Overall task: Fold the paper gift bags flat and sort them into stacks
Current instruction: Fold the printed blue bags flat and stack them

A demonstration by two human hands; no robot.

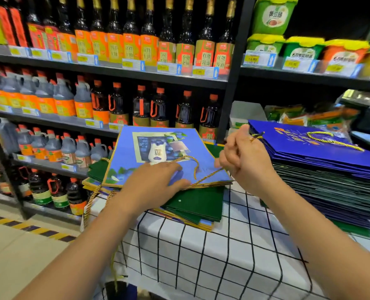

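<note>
A flat light-blue gift bag (pixel 158 148) with a bottle picture lies on top of a stack of green and blue folded bags (pixel 199 206) on the checked table. My left hand (pixel 158 180) presses flat on its near edge, fingers straight. The bag's gold cord handle (pixel 192 165) loops over its face and runs right to my right hand (pixel 242 156), whose fingers are curled and seem to pinch the cord's end. A tall stack of dark-blue folded bags (pixel 322 154) stands at the right, just behind my right hand.
The table's white cloth with a black grid (pixel 223 256) fills the foreground. Shelves of dark sauce bottles (pixel 119 50) rise behind and to the left. Green and orange tubs (pixel 303 48) sit on the upper right shelf. A striped floor line (pixel 28 226) runs at the left.
</note>
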